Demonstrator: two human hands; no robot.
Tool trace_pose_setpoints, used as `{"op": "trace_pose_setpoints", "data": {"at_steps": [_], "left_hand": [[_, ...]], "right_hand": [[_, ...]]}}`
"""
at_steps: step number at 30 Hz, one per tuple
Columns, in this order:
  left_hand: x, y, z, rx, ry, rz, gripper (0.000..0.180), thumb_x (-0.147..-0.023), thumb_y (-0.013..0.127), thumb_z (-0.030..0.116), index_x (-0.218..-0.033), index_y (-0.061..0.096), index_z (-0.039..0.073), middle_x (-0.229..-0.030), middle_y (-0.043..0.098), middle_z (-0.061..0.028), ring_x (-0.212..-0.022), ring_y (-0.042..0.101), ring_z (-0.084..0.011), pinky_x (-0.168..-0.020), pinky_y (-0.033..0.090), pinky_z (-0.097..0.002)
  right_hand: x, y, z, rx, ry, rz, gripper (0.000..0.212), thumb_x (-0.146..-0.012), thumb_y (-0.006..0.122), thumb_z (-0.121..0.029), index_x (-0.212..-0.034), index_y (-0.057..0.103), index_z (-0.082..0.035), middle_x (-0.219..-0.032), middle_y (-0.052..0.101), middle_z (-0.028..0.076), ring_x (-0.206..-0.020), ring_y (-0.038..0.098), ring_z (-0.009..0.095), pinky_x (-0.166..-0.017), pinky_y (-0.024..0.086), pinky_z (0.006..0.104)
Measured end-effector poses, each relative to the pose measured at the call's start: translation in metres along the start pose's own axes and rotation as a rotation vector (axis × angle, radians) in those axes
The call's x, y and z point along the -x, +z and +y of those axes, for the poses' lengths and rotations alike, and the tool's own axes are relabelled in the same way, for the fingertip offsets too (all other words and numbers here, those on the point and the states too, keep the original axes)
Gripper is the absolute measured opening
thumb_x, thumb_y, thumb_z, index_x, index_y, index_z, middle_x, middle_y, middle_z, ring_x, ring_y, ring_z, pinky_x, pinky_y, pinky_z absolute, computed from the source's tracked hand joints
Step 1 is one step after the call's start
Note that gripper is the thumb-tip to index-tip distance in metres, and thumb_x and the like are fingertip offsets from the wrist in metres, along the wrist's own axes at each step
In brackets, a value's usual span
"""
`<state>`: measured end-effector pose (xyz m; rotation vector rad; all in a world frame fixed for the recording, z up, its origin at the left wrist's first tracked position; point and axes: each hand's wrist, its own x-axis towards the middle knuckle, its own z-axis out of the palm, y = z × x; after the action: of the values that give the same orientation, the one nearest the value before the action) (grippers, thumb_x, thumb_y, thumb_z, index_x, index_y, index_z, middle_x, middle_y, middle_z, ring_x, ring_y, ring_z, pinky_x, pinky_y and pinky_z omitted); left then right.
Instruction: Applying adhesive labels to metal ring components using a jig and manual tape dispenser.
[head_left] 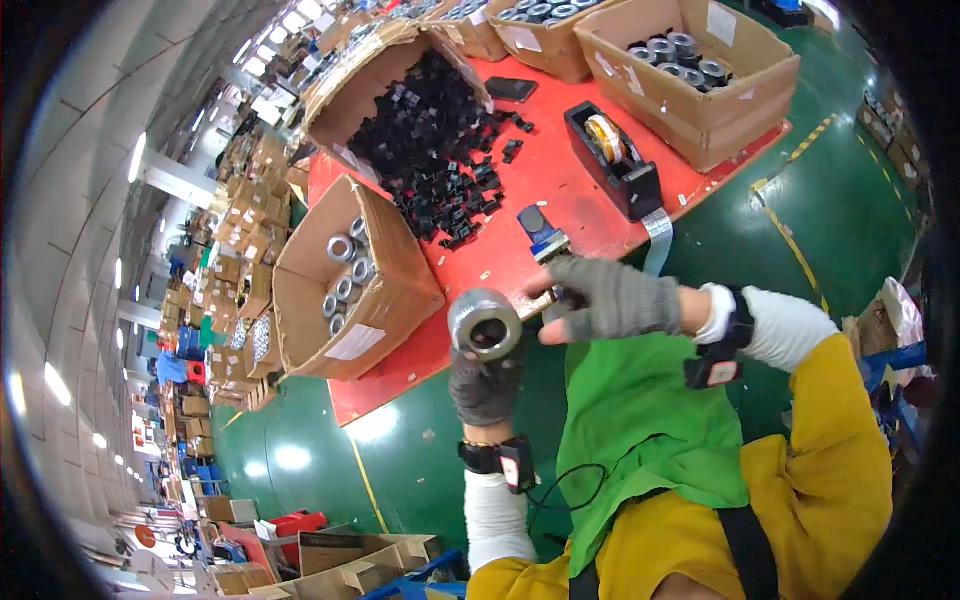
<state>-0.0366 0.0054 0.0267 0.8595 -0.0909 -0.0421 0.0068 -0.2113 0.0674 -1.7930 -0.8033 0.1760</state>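
Note:
My left hand, in a dark grey glove with bare fingertips, holds up a thick grey metal ring. The ring's round hole faces up toward me. To its right, my gloved right hand reaches leftward with thumb and fingers apart. A small dark and yellowish piece shows between them; whether the hand touches it is unclear. Just beyond that hand, a small blue device with a round dark top sits at the red table's near edge.
A tipped cardboard box spills black plastic clips onto the table. Metal rings fill a box at left and a box at far right. A black tape dispenser and a phone lie between.

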Motion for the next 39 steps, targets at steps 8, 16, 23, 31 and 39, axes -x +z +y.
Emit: {"op": "trace_pose_setpoints", "data": {"at_steps": [8,16,23,31,39], "left_hand": [[0.005,0.016,-0.012,-0.175,-0.021,0.017,0.049,-0.076,0.066,0.032,-0.112,0.050,0.003,-0.108,0.055,-0.0091,-0.096,0.055,-0.0216,-0.079,0.049,-0.0344],[-0.010,0.043,0.011,-0.743,-0.037,-0.018,0.051,-0.072,0.071,0.011,-0.117,0.049,0.004,-0.104,0.056,-0.0064,-0.091,0.055,-0.0155,-0.079,0.046,-0.0276],[-0.055,0.021,-0.007,-1.046,0.254,0.068,0.043,-0.074,0.069,0.007,-0.113,0.051,0.003,-0.094,0.058,-0.0019,-0.072,0.054,-0.0066,-0.064,0.046,-0.0216],[-0.072,0.021,-0.024,-0.961,0.110,0.005,0.045,-0.071,0.069,0.005,-0.112,0.052,0.004,-0.092,0.059,-0.0019,-0.072,0.054,-0.0071,-0.063,0.046,-0.0220],[-0.068,0.024,-0.031,-0.910,0.009,0.031,0.050,-0.072,0.068,0.005,-0.118,0.050,0.003,-0.101,0.058,-0.0058,-0.084,0.057,-0.0135,-0.073,0.048,-0.0266]], "right_hand": [[-0.001,0.030,0.009,-0.187,0.003,0.159,0.045,-0.074,0.068,-0.030,-0.105,0.056,0.000,-0.092,0.059,0.011,-0.086,0.058,0.019,-0.077,0.045,0.0315],[0.010,0.011,0.037,0.009,-0.155,0.233,0.043,-0.073,0.068,-0.023,-0.108,0.053,-0.002,-0.092,0.056,0.012,-0.086,0.056,0.023,-0.077,0.045,0.0339],[0.041,-0.012,0.060,0.359,-0.130,0.259,0.048,-0.072,0.066,-0.031,-0.107,0.052,-0.001,-0.104,0.052,0.017,-0.095,0.052,0.033,-0.084,0.042,0.0399],[0.059,0.003,0.071,0.724,0.013,0.052,0.061,-0.073,0.060,-0.041,-0.117,0.050,0.000,-0.114,0.051,0.020,-0.103,0.049,0.035,-0.090,0.037,0.0425],[0.066,0.013,0.087,0.692,0.060,0.014,0.050,-0.074,0.060,-0.037,-0.108,0.052,-0.001,-0.094,0.056,0.019,-0.087,0.054,0.034,-0.077,0.043,0.0430]]}}
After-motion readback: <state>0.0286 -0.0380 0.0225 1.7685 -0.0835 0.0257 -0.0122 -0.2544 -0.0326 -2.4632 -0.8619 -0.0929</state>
